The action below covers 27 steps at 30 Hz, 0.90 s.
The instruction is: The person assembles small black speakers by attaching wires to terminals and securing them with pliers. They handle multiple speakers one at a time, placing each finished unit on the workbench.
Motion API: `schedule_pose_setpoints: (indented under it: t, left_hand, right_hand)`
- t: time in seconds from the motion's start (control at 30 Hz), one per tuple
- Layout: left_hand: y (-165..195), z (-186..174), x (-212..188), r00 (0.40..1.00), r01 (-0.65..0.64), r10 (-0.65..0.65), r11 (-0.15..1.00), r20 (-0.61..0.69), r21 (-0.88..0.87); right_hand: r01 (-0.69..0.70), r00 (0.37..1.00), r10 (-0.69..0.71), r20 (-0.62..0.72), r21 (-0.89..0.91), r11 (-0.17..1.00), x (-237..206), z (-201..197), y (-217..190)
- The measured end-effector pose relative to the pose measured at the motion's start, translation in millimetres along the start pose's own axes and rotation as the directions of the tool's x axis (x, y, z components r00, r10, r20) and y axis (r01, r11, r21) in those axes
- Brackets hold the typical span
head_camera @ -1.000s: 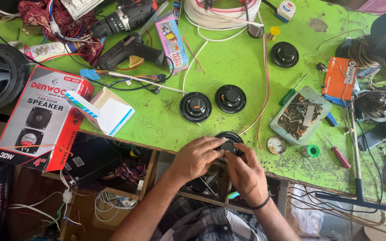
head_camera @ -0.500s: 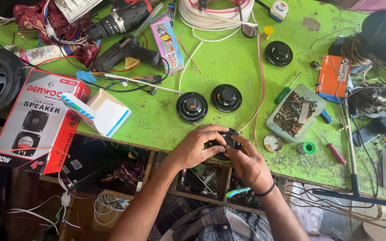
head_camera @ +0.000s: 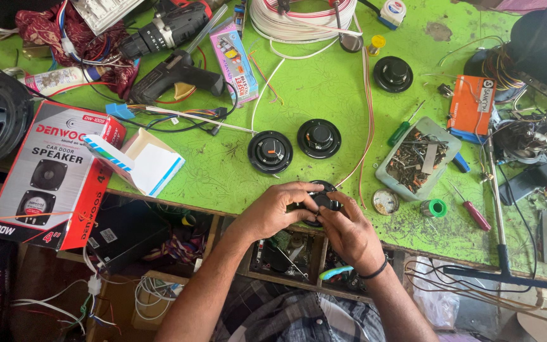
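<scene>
Small round black speaker [head_camera: 320, 201] at near edge of green bench [head_camera: 223, 171], flat, face up. Left hand [head_camera: 273, 212] clasps its left rim; right hand [head_camera: 348, 233] pinches right side. Both equally close. 2 matching speakers [head_camera: 270, 152] just beyond.

Green workbench [head_camera: 324, 63], two loose round speakers [head_camera: 270, 152] (side by side), red speaker box [head_camera: 45, 171], screw tray [head_camera: 419, 158], wire coil [head_camera: 302, 16]

Black speaker [head_camera: 321, 197], green table [head_camera: 324, 82]
</scene>
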<state>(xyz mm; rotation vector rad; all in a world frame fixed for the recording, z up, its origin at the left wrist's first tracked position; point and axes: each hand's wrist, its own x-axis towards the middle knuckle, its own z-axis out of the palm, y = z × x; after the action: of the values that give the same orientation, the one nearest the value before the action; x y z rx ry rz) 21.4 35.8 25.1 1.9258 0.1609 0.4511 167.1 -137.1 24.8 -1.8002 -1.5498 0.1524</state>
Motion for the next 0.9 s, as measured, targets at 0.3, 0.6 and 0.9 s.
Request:
schedule_pose_setpoints:
  t: [0.3, 0.6, 0.9]
  left_hand:
    - [-4, 5, -1, 0.986, 0.166, -0.165, 0.979, 0.018, -0.122]
    - [7, -1, 0, 0.996, 0.082, -0.082, 0.997, -0.021, -0.015]
    - [0, -2, 0, 1.0, 0.019, -0.02, 0.997, 0.014, 0.077]
  right_hand:
    - [0.0, 1.0, -0.001, 0.02, 0.022, 1.0, 4, -3, 0]
    - [-0.071, 0.997, 0.071, 0.018, 0.039, 0.997, 7, -5, -7]
    - [-0.145, 0.989, 0.147, -0.003, 0.157, 0.977, 10, -11, -18]
